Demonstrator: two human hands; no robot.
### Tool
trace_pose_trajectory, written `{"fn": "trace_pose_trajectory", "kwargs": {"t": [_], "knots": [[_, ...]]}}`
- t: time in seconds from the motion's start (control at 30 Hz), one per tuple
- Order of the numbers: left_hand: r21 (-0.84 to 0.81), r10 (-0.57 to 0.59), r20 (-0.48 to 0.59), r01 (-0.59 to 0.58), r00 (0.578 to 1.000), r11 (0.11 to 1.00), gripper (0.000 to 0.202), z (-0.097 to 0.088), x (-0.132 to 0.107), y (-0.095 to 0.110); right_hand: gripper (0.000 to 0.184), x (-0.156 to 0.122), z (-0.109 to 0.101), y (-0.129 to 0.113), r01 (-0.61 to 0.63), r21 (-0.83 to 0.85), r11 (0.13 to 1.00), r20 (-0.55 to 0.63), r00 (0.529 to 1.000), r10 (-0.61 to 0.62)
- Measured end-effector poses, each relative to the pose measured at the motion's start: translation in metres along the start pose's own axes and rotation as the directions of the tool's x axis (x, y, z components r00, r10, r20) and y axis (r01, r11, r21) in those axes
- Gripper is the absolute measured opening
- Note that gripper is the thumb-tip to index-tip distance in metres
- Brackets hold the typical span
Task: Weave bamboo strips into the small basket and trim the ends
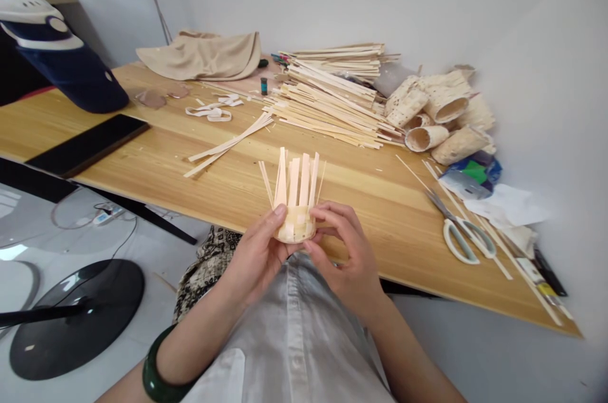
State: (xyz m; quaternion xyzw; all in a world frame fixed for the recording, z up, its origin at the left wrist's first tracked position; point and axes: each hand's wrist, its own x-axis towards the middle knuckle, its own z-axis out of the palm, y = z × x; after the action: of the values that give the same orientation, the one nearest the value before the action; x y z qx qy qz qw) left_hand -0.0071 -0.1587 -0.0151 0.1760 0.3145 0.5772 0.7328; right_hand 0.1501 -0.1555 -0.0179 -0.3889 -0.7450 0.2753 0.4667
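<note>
A small half-woven basket (295, 222) of pale wood strips sits between both hands, its loose strip ends standing upward. My left hand (256, 254) grips its left side with the thumb pressed on the woven band. My right hand (344, 251) curls around its right side, fingers pinching the rim. Both hands hover just in front of the near edge of the wooden table (370, 200).
A large pile of wood strips (332, 95) lies at the back of the table, with several finished woven cups (439, 115) to its right. White-handled scissors (458, 232) lie at the right. A dark visor (61, 57), a black slab (88, 143) and a fan base (76, 317) are at left.
</note>
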Motion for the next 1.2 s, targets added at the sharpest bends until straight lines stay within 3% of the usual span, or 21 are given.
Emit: {"fn": "trace_pose_trajectory", "kwargs": {"t": [0.37,0.53,0.77,0.9,1.07,1.2], "knots": [[0.007,0.057,0.060,-0.058,0.997,0.998,0.033,0.004,-0.004,-0.003,0.021,0.007,-0.004,-0.007,0.038,0.073,0.997,-0.041,0.999,-0.035],[0.004,0.045,0.069,-0.045,0.997,0.999,0.031,0.004,-0.005,-0.004,0.019,0.006,-0.004,-0.004,0.018,0.099,0.995,-0.007,1.000,-0.017],[-0.002,0.045,0.026,-0.045,0.999,0.999,0.034,0.004,-0.002,-0.002,0.019,0.003,0.000,0.005,-0.034,0.183,0.983,-0.056,0.997,0.045],[0.030,0.073,-0.041,-0.072,0.996,0.997,0.041,0.003,0.003,-0.001,0.022,0.004,0.000,0.011,-0.068,0.146,0.987,-0.042,0.996,0.074],[0.222,0.254,-0.062,-0.235,0.965,0.946,0.058,-0.002,0.025,0.006,0.026,0.023,-0.012,0.033,-0.137,0.028,0.990,-0.021,0.990,0.137],[0.467,0.409,0.018,-0.369,0.912,0.803,0.070,0.000,0.071,0.021,0.026,0.052,-0.028,0.066,-0.206,-0.025,0.978,-0.041,0.978,0.205]]}}
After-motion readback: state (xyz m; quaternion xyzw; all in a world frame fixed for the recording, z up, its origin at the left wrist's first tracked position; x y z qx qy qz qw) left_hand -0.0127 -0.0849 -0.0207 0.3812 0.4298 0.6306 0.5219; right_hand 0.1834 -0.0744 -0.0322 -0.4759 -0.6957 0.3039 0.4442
